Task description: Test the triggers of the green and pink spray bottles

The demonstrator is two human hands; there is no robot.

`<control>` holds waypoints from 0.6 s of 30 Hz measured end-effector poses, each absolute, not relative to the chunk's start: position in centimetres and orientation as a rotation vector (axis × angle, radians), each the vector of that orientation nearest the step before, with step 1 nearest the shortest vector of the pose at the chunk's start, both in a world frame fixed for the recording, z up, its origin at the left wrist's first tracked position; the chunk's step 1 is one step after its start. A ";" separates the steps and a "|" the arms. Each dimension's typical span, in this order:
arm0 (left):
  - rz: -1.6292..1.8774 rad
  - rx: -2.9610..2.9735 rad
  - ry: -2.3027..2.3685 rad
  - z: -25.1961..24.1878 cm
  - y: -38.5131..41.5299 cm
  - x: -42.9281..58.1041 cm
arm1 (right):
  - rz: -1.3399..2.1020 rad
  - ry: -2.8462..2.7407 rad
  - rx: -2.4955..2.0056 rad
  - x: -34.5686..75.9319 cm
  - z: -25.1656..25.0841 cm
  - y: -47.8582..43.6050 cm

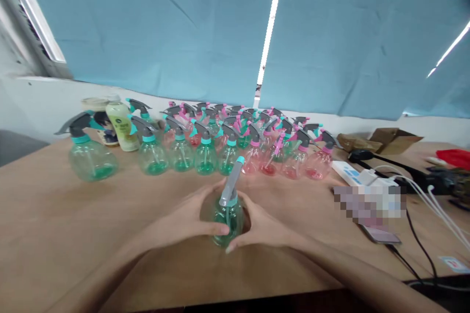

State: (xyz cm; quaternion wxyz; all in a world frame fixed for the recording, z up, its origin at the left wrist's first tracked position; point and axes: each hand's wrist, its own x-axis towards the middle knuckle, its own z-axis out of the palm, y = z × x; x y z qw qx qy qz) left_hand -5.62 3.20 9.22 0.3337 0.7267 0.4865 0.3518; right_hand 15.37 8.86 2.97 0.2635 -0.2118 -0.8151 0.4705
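A green spray bottle (220, 239) with a grey trigger head and teal collar stands near the front of the wooden table, tilted slightly. My left hand (198, 215) curves round its left side, thumb across the front. From the right, my right hand (257, 225) wraps it the same way, its thumb low on the bottle. The far fingers of both hands are partly hidden. Beyond them stand several more spray bottles in rows, green ones (205, 160) left of centre and pink ones (252, 160) to the right. One larger green spray bottle (91, 159) stands apart at the left.
A pale green drink bottle (123, 127) and a cup (106, 129) stand at the back left. To the right lie a white power strip (347, 172), a phone (380, 234) with cables, and an opened cardboard box (394, 140). A blue curtain (183, 34) hangs behind.
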 end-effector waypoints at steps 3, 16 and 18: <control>0.961 1.800 1.230 10.2 4.3 -4.2 | 1.286 -2.215 -0.538 14.6 3.1 9.2; 1.248 1.833 1.257 8.7 9.0 -0.9 | 0.972 -2.264 -0.555 13.9 2.6 12.4; 1.254 1.807 1.232 8.8 9.3 -0.9 | 0.897 -2.306 -0.545 14.0 2.3 13.0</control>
